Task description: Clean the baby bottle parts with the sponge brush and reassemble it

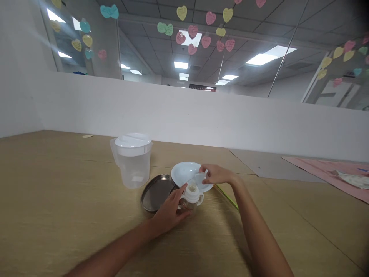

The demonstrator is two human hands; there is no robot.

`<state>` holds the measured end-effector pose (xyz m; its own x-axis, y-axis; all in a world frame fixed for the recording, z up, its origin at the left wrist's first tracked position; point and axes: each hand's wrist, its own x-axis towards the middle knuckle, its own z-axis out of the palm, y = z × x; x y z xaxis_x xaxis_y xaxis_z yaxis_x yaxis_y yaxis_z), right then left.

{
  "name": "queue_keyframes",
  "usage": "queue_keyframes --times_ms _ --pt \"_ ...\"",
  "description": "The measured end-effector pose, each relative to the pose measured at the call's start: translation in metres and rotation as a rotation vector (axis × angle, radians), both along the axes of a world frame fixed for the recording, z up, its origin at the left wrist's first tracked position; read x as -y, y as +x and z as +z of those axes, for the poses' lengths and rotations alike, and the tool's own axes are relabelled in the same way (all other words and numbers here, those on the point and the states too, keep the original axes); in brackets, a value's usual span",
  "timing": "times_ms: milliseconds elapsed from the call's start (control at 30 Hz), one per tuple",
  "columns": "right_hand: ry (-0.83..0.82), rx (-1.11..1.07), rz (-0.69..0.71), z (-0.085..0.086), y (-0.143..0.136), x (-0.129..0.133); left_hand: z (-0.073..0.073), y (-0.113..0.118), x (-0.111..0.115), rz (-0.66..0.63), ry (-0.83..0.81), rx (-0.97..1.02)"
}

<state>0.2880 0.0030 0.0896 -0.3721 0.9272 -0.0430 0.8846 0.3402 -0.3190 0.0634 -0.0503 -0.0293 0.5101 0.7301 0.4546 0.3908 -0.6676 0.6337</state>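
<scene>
A small baby bottle (191,195) with a white collar, side handles and a pale nipple stands upright on the tan table. My left hand (170,209) is wrapped round its left side. Just above and to the right of the nipple, my right hand (215,174) pinches a translucent cap (200,179), tilted and off the bottle. Behind both hands sits a white bowl (182,171), partly covered by the cap and my right hand. To the left of the bottle lies a round dark metal tray (157,193).
A translucent pitcher (134,165) with a white lid stands at the back left. A thin green stick (227,197) lies beside my right forearm. On the far right is a pink cloth (319,171) with a white item on it. A white wall (184,115) bounds the table.
</scene>
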Motion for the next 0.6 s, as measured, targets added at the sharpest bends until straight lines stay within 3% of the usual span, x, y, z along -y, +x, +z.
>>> queue_keyframes --times_ms 100,200,300,367,467,600 --pt "-0.086 0.130 0.022 -0.026 -0.012 -0.021 0.003 0.000 0.001 0.005 -0.017 -0.009" --pt "-0.108 0.107 0.063 -0.034 -0.021 -0.025 0.007 0.000 0.003 0.005 -0.041 -0.011" --pt "-0.137 -0.123 0.099 -0.016 -0.023 -0.009 0.013 0.001 0.006 0.014 -0.041 0.006" --pt "-0.291 -0.320 0.215 0.002 -0.024 0.009 0.017 0.001 0.008 0.003 -0.039 0.006" --pt "-0.410 -0.335 0.326 0.023 -0.030 0.033 0.021 0.002 0.009 0.004 -0.073 -0.003" --pt "-0.111 -0.071 0.150 0.025 -0.042 0.046 0.026 0.002 0.006 0.036 -0.112 0.006"
